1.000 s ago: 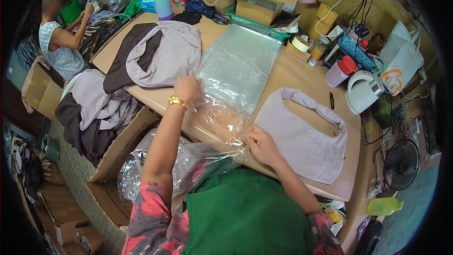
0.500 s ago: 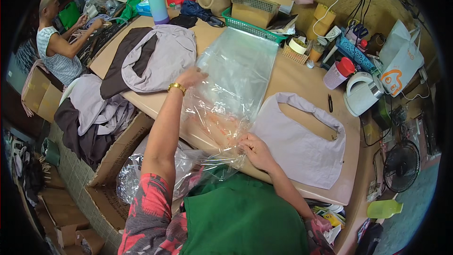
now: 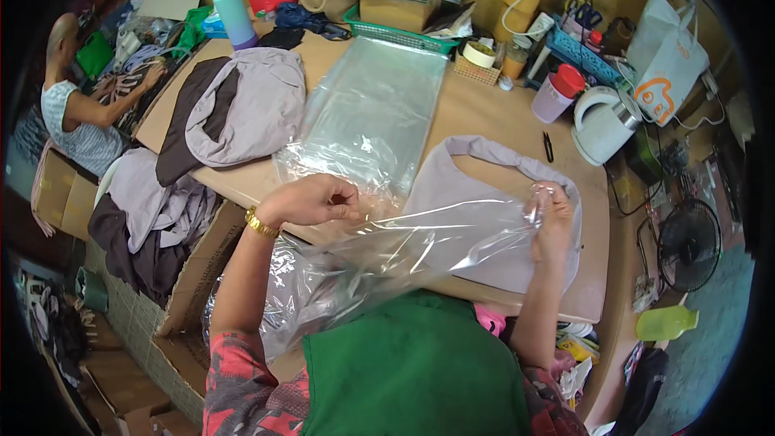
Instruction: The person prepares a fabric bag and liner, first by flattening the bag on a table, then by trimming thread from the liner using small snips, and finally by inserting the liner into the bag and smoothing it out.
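Observation:
A clear plastic bag (image 3: 452, 236) is stretched between my hands, its lower part hanging toward my lap. My right hand (image 3: 552, 222) is closed on one end, above the lilac fabric shoulder bag (image 3: 430, 182) lying flat on the table. My left hand (image 3: 316, 200), with a gold watch on the wrist, is pinched at the plastic's other side; its fingertips partly hide the grip. Beyond the left hand lies a stack of clear plastic bags (image 3: 375, 101). Left of that stack, a lilac fabric bag (image 3: 278, 101) overlaps a dark brown one (image 3: 179, 136).
A cardboard box (image 3: 198, 274) with clear plastic stands left of my lap, beside heaped lilac and brown fabric (image 3: 153, 218). A tumbler (image 3: 234, 16), green basket (image 3: 404, 37), pink cup (image 3: 557, 95) and white kettle (image 3: 601, 129) line the table's back. A co-worker (image 3: 77, 113) sits far left.
My right hand has swung right and up, spreading the plastic bag over the lilac bag. My left hand has come nearer to me, off the stack. The whole view has shifted slightly.

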### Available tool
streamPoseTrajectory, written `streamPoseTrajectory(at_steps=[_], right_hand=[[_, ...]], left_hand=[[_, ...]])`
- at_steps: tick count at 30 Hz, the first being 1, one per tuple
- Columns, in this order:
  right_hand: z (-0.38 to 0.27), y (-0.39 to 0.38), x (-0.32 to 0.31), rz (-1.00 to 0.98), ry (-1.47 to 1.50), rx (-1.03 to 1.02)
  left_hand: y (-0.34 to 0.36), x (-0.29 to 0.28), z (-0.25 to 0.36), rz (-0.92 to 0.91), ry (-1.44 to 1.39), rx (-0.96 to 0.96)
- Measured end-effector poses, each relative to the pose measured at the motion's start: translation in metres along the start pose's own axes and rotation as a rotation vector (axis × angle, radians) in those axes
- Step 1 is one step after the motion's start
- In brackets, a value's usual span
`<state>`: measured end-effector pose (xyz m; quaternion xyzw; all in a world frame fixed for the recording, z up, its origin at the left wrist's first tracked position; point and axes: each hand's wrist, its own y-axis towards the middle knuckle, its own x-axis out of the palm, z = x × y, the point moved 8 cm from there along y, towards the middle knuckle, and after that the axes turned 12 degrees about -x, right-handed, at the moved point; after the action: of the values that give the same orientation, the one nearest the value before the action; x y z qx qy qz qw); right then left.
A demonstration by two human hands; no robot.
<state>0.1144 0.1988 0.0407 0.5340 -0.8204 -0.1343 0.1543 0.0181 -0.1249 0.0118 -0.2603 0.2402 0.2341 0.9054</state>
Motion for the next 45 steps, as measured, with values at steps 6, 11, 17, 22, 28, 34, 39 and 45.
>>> streamPoseTrajectory(at_steps=[6,11,17,22,28,34,39,45], right_hand=[[-0.022,-0.003,-0.033,0.045,0.123,-0.010],[-0.045,-0.014,-0.109,0.286,-0.127,-0.231],[0.020,-0.026,-0.155,0.256,-0.582,-0.116],[0.014,-0.040,-0.172,0.531,-0.234,-0.239],[-0.056,-0.040,-0.111,0.205,-1.666,-0.386],[-0.033,-0.028,0.051,-0.461,-0.870,-0.289],[0.026,-0.031,0.058,-0.536,-0.310,0.095],[-0.004,-0.025,0.063,-0.302,-0.482,-0.301]], left_hand=[[0.019,0.039,0.065,0.071,0.081,0.031],[0.006,-0.007,0.078,0.395,-0.421,0.137],[0.054,0.052,0.071,0.189,-0.558,0.161],[0.074,0.071,0.058,0.367,-0.221,0.014],[0.049,0.045,0.094,0.567,-0.044,0.176],[0.042,0.071,0.148,0.556,-0.017,0.405],[0.045,0.053,0.088,0.535,-0.107,0.073],[0.054,0.054,0.050,0.250,-0.133,-0.105]])
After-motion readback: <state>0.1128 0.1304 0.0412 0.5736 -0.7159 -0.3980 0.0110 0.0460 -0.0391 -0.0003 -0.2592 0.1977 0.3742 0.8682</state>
